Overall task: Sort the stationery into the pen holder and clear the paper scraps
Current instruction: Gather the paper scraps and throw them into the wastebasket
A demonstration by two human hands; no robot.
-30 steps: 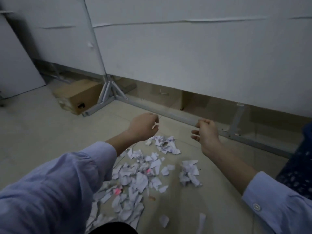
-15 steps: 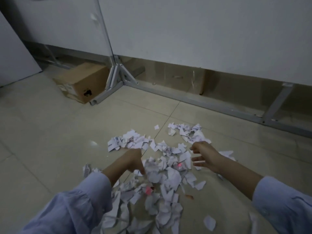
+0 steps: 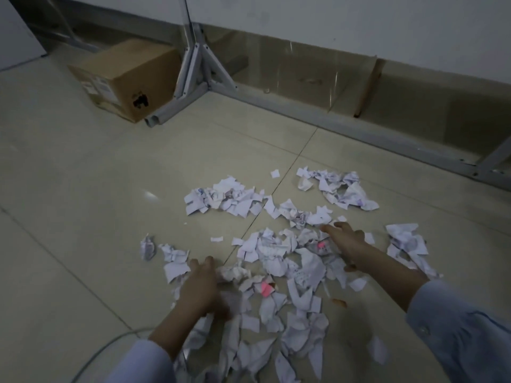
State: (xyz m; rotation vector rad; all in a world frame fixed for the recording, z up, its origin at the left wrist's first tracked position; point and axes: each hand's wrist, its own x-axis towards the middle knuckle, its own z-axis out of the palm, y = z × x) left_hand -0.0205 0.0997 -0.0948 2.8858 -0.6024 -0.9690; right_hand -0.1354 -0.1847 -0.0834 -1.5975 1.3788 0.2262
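Your tiled floor (image 3: 83, 189) fills most of the view, bounded at the far side by white partition panels (image 3: 359, 23) that stand on a grey metal frame (image 3: 199, 70). A cardboard box (image 3: 124, 76) sits against the foot of that frame, well apart from the work. The paper scraps (image 3: 276, 258) lie spread over the floor in front of you in one broad heap, with three looser clusters beyond it and to its right. None of them is bagged, binned or gathered into a single pile, so I judge the clearing to be at its beginning. No pen holder, stationery or waste container appears in view, so the sorting half of the task cannot be assessed from here. Your left hand (image 3: 199, 288) rests palm down on the near left edge of the heap with its fingers stretched forward over the paper. Its thumb side is blurred, and I cannot tell whether anything is caught beneath it. Your right hand (image 3: 345, 241) lies on the right of the heap with its fingers spread and reaching leftward across the scraps, and it is not closed on any piece. The two hands sit on opposite sides of the heap, a placement suited to raking it together. Among the white paper, note a pink scrap (image 3: 265, 288) between your hands. Small stray bits (image 3: 275, 173) at the far edge will need a separate pass.
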